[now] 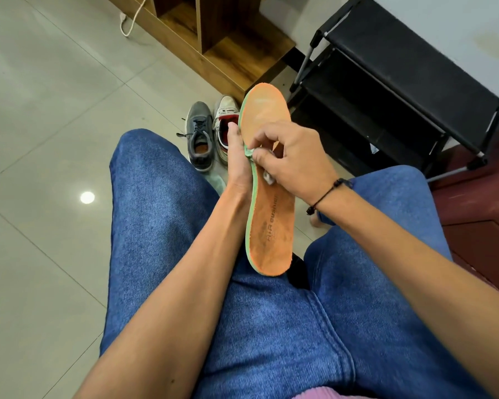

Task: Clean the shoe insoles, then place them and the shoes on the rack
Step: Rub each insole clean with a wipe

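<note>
On the tiled floor [41, 110] at the left of the scene stand two shoes side by side, a grey shoe [199, 136] and, just to its right and touching it, a white shoe [224, 122] with a red lining; neither is on the rack yet. The left hand [238, 156] comes up between the knees and holds the orange insole [271, 197] by its green-edged left rim, thumb laid along the edge; its fingers lie behind the insole, so I cannot tell how they sit. The insole stands nearly upright above the lap, toe end away from the person, printed heel end near the jeans [271, 326]. The right hand [294, 165] sits over the middle of the insole, fingers curled and pinching what looks like a small pale wipe [267, 175], though most of it is hidden under the fingers. To wipe well, the left hand should brace the back of the insole so it does not flex; the strokes ought to run the full length, toe to heel, with a fresh fold of the wipe for the darker heel patch; the green rim wants a pass too. Furthest right stands the black rack [401, 90], its tiers well apart from the insole; a dark red seat [473, 211] shows beneath the right leg.
</note>
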The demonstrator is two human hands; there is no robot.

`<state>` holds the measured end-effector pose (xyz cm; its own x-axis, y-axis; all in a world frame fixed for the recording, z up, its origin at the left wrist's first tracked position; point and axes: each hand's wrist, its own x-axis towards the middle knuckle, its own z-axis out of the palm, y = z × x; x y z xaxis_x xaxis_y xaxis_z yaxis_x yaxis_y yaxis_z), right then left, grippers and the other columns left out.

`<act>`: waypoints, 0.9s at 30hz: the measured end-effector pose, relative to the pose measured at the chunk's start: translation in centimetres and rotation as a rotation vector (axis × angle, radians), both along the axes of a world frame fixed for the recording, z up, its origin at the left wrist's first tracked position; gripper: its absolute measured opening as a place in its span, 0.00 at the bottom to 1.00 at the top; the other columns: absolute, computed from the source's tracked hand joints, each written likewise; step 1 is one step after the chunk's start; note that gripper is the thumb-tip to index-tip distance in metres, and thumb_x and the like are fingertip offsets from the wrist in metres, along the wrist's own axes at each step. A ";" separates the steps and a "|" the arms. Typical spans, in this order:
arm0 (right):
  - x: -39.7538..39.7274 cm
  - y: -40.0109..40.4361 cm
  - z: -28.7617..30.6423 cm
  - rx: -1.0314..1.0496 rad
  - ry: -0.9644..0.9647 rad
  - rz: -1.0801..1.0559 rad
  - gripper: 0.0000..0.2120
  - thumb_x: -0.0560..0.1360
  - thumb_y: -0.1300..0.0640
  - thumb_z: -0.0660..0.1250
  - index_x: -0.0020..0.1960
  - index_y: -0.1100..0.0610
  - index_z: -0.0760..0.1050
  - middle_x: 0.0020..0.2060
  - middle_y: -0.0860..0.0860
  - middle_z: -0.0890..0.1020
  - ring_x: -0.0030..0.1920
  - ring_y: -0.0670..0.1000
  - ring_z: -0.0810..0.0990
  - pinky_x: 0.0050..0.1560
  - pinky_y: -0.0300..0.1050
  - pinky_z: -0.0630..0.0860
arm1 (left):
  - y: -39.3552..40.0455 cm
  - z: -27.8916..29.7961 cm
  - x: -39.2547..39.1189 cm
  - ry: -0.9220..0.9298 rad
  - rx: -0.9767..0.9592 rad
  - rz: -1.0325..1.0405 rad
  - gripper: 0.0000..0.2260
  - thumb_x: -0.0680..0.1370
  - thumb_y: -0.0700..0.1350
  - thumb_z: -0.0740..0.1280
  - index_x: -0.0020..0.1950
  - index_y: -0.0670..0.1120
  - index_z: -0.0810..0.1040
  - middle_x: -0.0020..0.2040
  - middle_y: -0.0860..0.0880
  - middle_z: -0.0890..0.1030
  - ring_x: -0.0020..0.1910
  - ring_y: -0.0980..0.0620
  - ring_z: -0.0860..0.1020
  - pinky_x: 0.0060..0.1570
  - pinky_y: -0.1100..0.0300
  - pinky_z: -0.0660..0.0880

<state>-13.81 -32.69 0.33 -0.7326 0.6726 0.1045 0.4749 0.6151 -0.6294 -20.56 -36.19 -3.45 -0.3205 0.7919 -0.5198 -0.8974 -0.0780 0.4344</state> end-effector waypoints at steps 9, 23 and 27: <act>-2.9 4.6 -1.5 0.149 -0.056 -0.116 0.04 0.71 0.60 0.65 0.43 0.59 0.79 0.40 0.50 0.80 0.40 0.45 0.74 0.42 0.34 0.67 | -0.1 1.1 0.5 -0.079 0.023 -0.054 0.22 0.82 0.56 0.47 0.47 0.44 0.75 0.39 0.45 0.78 0.35 0.52 0.79 0.34 0.63 0.78; -1.2 3.8 -1.1 0.163 0.034 -0.102 0.04 0.70 0.61 0.64 0.41 0.58 0.78 0.39 0.50 0.80 0.41 0.44 0.73 0.45 0.38 0.70 | 0.5 0.5 0.7 -0.112 0.043 -0.105 0.27 0.81 0.57 0.50 0.37 0.45 0.81 0.36 0.45 0.80 0.39 0.51 0.78 0.48 0.57 0.77; -2.5 6.2 -1.3 0.202 -0.032 -0.186 0.05 0.73 0.59 0.64 0.44 0.58 0.77 0.43 0.52 0.80 0.43 0.43 0.72 0.44 0.34 0.68 | 0.2 0.8 0.7 -0.063 0.036 -0.194 0.26 0.82 0.58 0.46 0.47 0.43 0.78 0.35 0.45 0.83 0.33 0.51 0.82 0.29 0.59 0.79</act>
<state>-16.32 -26.48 -1.00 -0.6035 0.7636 0.2294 0.6089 0.6271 -0.4857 -19.84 -35.97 -2.61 -0.1276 0.8542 -0.5040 -0.9225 0.0845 0.3767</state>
